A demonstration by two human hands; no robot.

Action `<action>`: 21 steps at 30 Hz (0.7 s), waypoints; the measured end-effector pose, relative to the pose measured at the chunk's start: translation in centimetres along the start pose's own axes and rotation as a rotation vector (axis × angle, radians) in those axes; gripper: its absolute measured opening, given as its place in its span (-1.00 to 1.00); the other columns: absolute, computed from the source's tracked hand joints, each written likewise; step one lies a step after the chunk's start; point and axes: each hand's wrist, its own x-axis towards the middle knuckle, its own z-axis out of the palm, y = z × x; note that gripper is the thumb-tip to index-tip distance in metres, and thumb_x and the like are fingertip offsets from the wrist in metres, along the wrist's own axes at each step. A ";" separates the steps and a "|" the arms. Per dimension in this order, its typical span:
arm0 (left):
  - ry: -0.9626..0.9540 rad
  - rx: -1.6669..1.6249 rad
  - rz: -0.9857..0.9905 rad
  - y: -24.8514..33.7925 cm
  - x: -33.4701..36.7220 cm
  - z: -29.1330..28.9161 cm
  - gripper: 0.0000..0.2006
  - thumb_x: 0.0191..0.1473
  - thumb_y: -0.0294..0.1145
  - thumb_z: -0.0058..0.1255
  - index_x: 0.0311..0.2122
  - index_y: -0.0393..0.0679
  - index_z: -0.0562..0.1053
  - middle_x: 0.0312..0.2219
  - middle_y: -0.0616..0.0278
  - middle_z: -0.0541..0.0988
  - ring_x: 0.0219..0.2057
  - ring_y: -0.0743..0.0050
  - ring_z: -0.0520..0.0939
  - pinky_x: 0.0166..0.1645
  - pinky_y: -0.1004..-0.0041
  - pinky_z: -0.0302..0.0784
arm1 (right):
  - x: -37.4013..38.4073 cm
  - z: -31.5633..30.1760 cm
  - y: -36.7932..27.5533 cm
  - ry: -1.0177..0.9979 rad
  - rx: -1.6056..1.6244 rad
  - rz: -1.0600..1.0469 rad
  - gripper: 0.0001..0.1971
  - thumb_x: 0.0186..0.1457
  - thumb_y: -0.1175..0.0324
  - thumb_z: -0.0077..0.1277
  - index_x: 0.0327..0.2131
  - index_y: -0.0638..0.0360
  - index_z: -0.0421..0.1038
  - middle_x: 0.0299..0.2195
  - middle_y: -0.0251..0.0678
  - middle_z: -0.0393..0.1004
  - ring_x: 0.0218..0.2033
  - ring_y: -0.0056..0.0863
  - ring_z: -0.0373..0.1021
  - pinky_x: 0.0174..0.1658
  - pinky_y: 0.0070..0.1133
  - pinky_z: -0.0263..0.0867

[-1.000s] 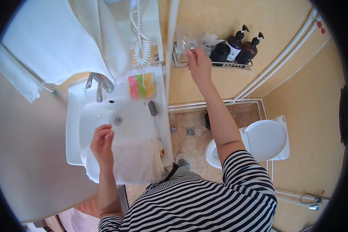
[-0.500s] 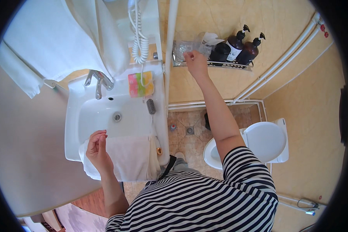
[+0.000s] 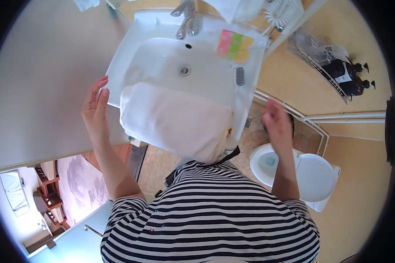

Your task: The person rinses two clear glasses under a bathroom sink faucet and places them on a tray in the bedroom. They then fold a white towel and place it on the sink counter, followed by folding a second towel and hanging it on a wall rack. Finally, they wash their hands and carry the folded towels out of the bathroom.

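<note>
R hand [image 3: 277, 125] has come off the wall rack [image 3: 324, 65], now open & empty by sink's [image 3: 131, 57] right edge; L hand [image 3: 95, 107] open, beside white towel [image 3: 175, 120] at front-left rim.

Washbasin [image 3: 131, 57]: glossy white ceramic, smooth. Towel [image 3: 175, 120] over its front rim: white cloth, matt, soft nap. Tap [image 3: 186, 19]: shiny metal. Toilet lid [image 3: 314, 177]: smooth glossy white. Shirt [image 3: 210, 215]: striped knit cloth.

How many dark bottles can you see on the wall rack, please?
2: both dark bottles lie side by side at the right end of the wire rack; the clear plastic beside them may hide more.
</note>
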 end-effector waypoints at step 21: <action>-0.669 -0.263 -0.908 -16.6 -4.0 -6.5 -0.19 -0.17 0.03 0.22 0.08 -0.38 0.24 -0.04 0.08 0.41 -0.04 0.30 0.43 0.08 0.39 0.25 | -7.0 13.1 -0.3 -0.046 0.615 0.625 -0.24 -0.24 0.48 0.27 0.07 0.39 0.10 -0.05 -0.16 0.33 -0.04 -0.39 0.31 0.04 -0.51 0.24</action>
